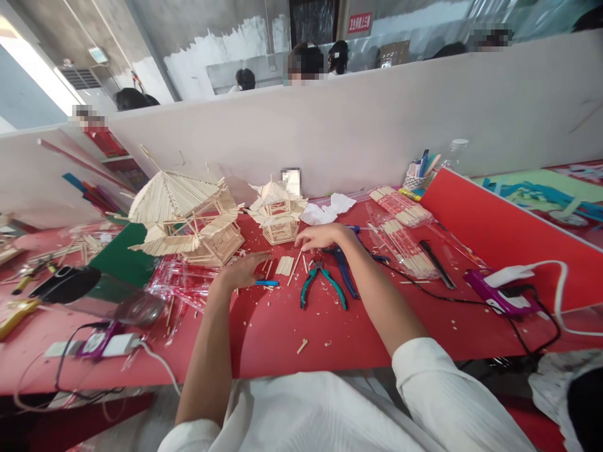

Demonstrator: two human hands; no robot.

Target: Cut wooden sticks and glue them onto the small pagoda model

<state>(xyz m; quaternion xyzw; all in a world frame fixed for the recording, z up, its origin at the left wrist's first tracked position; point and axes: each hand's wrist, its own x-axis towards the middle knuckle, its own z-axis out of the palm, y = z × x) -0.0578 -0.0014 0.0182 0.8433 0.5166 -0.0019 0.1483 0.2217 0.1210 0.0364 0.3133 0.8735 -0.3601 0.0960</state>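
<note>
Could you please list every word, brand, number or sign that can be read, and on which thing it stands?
"卫生间请上三楼": on the red wall sign; small, so my reading is tentative.
Red print on the stick packs: too small to read.
Elsewhere I can read none.

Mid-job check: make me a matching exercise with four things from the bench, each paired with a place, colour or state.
1. Pliers
2. Larger stick pavilion
3. Pen holder
4. Right-side power strip

A. Near the red board's far end
B. Purple, plugged into
C. Left of the smaller stick pavilion
D. Teal handles, spread apart

Pairs: 1-D, 2-C, 3-A, 4-B
</note>
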